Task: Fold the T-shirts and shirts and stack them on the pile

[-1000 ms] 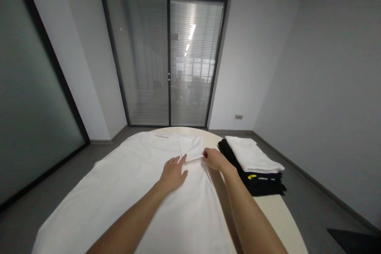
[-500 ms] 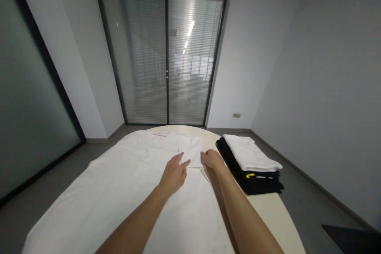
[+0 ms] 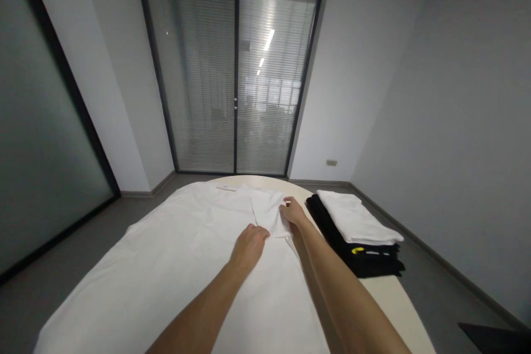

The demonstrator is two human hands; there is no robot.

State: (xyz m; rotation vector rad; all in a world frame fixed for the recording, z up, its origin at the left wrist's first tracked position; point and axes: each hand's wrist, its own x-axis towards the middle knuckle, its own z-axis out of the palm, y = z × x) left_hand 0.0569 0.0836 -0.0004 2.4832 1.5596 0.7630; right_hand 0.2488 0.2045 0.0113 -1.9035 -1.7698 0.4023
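A large white T-shirt [image 3: 178,265] lies spread over the table, its collar end with a small label away from me. On its right side a sleeve is folded inward over the body. My left hand [image 3: 250,244] is closed at the lower corner of that folded sleeve, fingertips pinching the cloth. Further out, my right hand [image 3: 293,213] pinches the sleeve's outer right edge between thumb and fingers. The cloth between both hands is slightly creased.
Right of the shirt is a stack of folded black garments [image 3: 375,265] with a folded white garment [image 3: 354,215] on top. The pale round table [image 3: 398,301] shows its edge there. Beyond stand glazed doors [image 3: 236,77] with blinds.
My left hand has closed its spread fingers onto the sleeve's corner. My right hand has shifted slightly farther up the sleeve's outer edge. The view has moved a little.
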